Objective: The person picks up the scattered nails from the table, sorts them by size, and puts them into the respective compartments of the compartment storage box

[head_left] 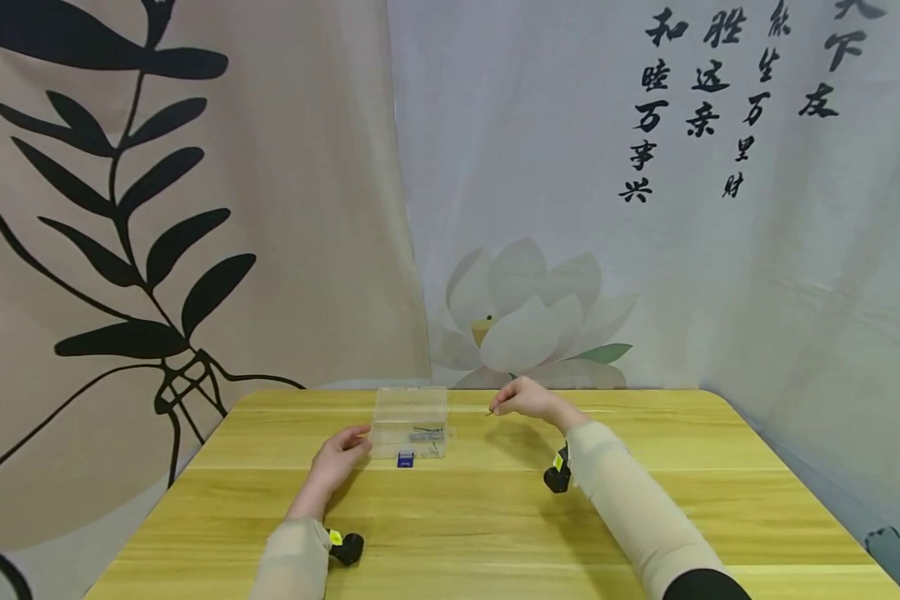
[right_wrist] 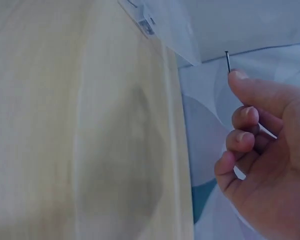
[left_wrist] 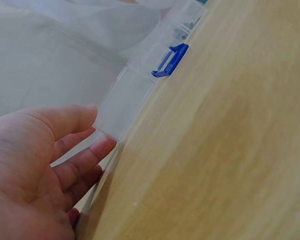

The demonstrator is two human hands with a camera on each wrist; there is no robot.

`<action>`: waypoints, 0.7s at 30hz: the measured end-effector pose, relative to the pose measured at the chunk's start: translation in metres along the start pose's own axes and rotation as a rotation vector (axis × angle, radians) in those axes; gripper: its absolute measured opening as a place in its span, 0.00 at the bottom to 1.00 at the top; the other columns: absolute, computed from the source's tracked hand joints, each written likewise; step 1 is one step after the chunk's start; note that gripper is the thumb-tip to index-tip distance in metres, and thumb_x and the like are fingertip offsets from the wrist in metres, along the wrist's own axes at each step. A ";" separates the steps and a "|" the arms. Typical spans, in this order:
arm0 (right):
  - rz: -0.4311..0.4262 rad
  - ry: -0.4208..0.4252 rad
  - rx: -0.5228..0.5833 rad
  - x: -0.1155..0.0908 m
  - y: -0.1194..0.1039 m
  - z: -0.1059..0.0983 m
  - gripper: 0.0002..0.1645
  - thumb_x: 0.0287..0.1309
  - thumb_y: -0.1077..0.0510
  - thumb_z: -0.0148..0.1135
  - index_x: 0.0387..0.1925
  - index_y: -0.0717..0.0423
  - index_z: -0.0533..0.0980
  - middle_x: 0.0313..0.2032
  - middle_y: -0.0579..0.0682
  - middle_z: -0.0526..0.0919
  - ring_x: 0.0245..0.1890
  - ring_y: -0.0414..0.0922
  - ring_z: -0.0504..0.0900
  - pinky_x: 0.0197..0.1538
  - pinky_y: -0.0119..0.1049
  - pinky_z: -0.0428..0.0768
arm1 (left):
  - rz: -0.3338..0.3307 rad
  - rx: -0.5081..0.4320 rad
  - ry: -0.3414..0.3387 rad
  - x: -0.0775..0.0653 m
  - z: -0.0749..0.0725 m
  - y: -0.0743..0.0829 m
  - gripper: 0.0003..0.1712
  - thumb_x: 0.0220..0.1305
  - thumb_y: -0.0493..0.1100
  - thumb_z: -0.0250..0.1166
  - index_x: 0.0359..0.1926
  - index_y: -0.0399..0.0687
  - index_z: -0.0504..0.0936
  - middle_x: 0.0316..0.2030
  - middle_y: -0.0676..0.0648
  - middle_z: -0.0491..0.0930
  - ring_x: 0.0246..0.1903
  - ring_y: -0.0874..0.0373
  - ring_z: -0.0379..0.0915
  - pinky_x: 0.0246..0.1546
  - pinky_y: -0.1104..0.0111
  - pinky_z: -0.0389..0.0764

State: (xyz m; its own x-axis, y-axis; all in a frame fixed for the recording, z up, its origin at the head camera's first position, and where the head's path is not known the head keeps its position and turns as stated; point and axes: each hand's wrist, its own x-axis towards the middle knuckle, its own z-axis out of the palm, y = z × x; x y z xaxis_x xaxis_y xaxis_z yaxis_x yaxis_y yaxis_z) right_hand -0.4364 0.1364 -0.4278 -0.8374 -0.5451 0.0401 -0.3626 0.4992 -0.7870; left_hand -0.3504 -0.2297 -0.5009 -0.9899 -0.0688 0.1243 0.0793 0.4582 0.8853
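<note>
A clear plastic compartment box (head_left: 390, 435) sits near the table's far edge, lid (head_left: 411, 406) raised at the back, with a blue latch (left_wrist: 171, 61) on its front. Several thin metal pieces (head_left: 426, 434) lie in its right part. At the box's left end is my left hand (head_left: 339, 458), its thumb and fingertips touching the end wall with the fingers fairly straight. Right of the box, my right hand (head_left: 528, 398) is raised above the table and pinches a small nail (right_wrist: 228, 60) between thumb and forefinger. The nail's headed end sticks out; the rest is hidden by the fingers.
The wooden table (head_left: 450, 533) extends toward me and to both sides. Behind it hangs a printed curtain (head_left: 330, 250) with leaves, a lotus and writing. A black wrist camera (head_left: 557, 472) hangs under the right sleeve, another (head_left: 347, 549) beside the left.
</note>
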 end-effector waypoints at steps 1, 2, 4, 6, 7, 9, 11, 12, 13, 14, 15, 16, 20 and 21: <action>-0.007 -0.006 0.004 0.001 0.000 0.003 0.10 0.61 0.62 0.63 0.40 0.66 0.83 0.41 0.53 0.85 0.45 0.47 0.81 0.56 0.49 0.74 | 0.001 0.002 0.000 0.000 0.000 0.000 0.22 0.69 0.41 0.60 0.61 0.39 0.75 0.49 0.39 0.79 0.49 0.45 0.73 0.50 0.52 0.73; -0.014 -0.011 0.006 0.003 0.001 0.007 0.11 0.61 0.62 0.63 0.41 0.66 0.83 0.42 0.54 0.85 0.46 0.47 0.81 0.56 0.49 0.74 | 0.000 0.002 0.001 0.000 0.000 0.000 0.22 0.69 0.41 0.60 0.61 0.39 0.75 0.49 0.40 0.79 0.49 0.45 0.73 0.50 0.52 0.73; -0.015 -0.012 0.005 0.006 0.002 0.015 0.11 0.62 0.62 0.62 0.41 0.67 0.83 0.43 0.54 0.85 0.47 0.47 0.81 0.56 0.48 0.74 | -0.005 0.002 0.003 0.000 0.000 0.000 0.22 0.69 0.41 0.60 0.61 0.39 0.75 0.49 0.40 0.79 0.49 0.45 0.73 0.50 0.52 0.73; -0.021 -0.002 -0.002 0.008 0.003 0.023 0.11 0.62 0.62 0.62 0.41 0.67 0.83 0.43 0.55 0.85 0.47 0.48 0.81 0.55 0.48 0.75 | -0.004 0.005 0.001 0.000 0.000 0.001 0.22 0.69 0.42 0.60 0.62 0.39 0.75 0.49 0.39 0.79 0.50 0.44 0.73 0.50 0.51 0.73; -0.023 0.009 -0.005 0.009 0.003 0.027 0.11 0.62 0.63 0.62 0.41 0.67 0.83 0.42 0.55 0.85 0.46 0.48 0.81 0.54 0.48 0.76 | -0.001 0.008 -0.001 0.000 0.000 0.001 0.22 0.69 0.42 0.60 0.62 0.39 0.75 0.49 0.39 0.79 0.50 0.44 0.73 0.50 0.51 0.73; -0.016 0.037 -0.012 0.011 0.002 0.036 0.10 0.61 0.63 0.62 0.41 0.66 0.83 0.41 0.53 0.85 0.45 0.47 0.81 0.53 0.46 0.77 | -0.005 0.007 -0.002 0.000 0.000 0.002 0.22 0.69 0.42 0.60 0.62 0.40 0.75 0.50 0.39 0.79 0.50 0.44 0.73 0.51 0.51 0.73; -0.013 0.064 -0.008 0.014 -0.001 0.045 0.10 0.61 0.63 0.62 0.40 0.66 0.83 0.41 0.53 0.85 0.44 0.46 0.82 0.51 0.44 0.78 | 0.003 0.012 -0.003 0.000 0.000 0.001 0.22 0.69 0.42 0.60 0.62 0.39 0.75 0.50 0.39 0.79 0.50 0.44 0.73 0.51 0.51 0.73; -0.010 0.077 -0.005 0.015 -0.002 0.049 0.09 0.61 0.63 0.62 0.40 0.65 0.83 0.40 0.52 0.85 0.43 0.46 0.82 0.50 0.43 0.78 | 0.001 0.009 -0.001 0.001 0.000 0.001 0.22 0.69 0.42 0.60 0.62 0.39 0.75 0.50 0.39 0.79 0.50 0.44 0.73 0.51 0.51 0.72; -0.008 0.085 0.002 0.017 -0.004 0.053 0.10 0.61 0.63 0.62 0.40 0.65 0.83 0.41 0.52 0.85 0.43 0.45 0.82 0.49 0.43 0.78 | 0.004 0.010 0.000 0.001 0.000 0.001 0.22 0.69 0.42 0.60 0.61 0.39 0.75 0.50 0.39 0.79 0.50 0.44 0.73 0.51 0.51 0.72; -0.006 0.094 0.008 0.019 -0.006 0.057 0.09 0.61 0.63 0.62 0.40 0.65 0.83 0.41 0.52 0.85 0.42 0.45 0.82 0.49 0.42 0.78 | 0.000 0.008 0.002 0.001 0.000 0.001 0.22 0.69 0.42 0.60 0.61 0.40 0.75 0.50 0.39 0.79 0.50 0.44 0.73 0.51 0.51 0.72; -0.006 0.100 0.012 0.020 -0.008 0.060 0.09 0.61 0.63 0.62 0.39 0.65 0.83 0.41 0.52 0.85 0.42 0.45 0.81 0.48 0.41 0.78 | 0.004 0.009 0.002 0.001 0.000 0.000 0.22 0.69 0.42 0.60 0.61 0.40 0.75 0.50 0.39 0.79 0.50 0.44 0.73 0.51 0.51 0.72; -0.010 0.106 0.016 0.022 -0.010 0.064 0.09 0.61 0.63 0.62 0.39 0.65 0.83 0.41 0.52 0.85 0.42 0.44 0.81 0.47 0.41 0.79 | 0.006 0.010 0.002 0.001 0.000 -0.001 0.22 0.69 0.42 0.60 0.61 0.40 0.75 0.50 0.39 0.79 0.50 0.44 0.73 0.51 0.51 0.72; -0.035 0.125 0.027 0.030 -0.017 0.075 0.08 0.60 0.64 0.63 0.37 0.64 0.84 0.40 0.52 0.86 0.41 0.43 0.81 0.45 0.38 0.78 | 0.003 0.005 0.000 0.002 -0.001 -0.003 0.22 0.69 0.42 0.60 0.62 0.40 0.75 0.50 0.39 0.79 0.51 0.44 0.73 0.51 0.51 0.72; -0.041 0.126 0.023 0.031 -0.019 0.078 0.08 0.59 0.64 0.63 0.36 0.64 0.84 0.39 0.51 0.86 0.41 0.42 0.81 0.45 0.38 0.78 | 0.006 0.004 -0.001 0.002 -0.001 -0.004 0.22 0.69 0.42 0.60 0.62 0.40 0.75 0.50 0.39 0.79 0.51 0.44 0.73 0.51 0.50 0.72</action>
State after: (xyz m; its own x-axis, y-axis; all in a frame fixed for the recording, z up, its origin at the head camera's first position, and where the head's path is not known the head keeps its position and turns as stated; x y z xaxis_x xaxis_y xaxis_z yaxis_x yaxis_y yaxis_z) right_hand -0.4237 0.0577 -0.4597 -0.8673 -0.4752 0.1484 -0.3895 0.4620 -0.7968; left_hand -0.3530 -0.2329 -0.5035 -0.9894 -0.0656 0.1293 0.0848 0.4619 0.8829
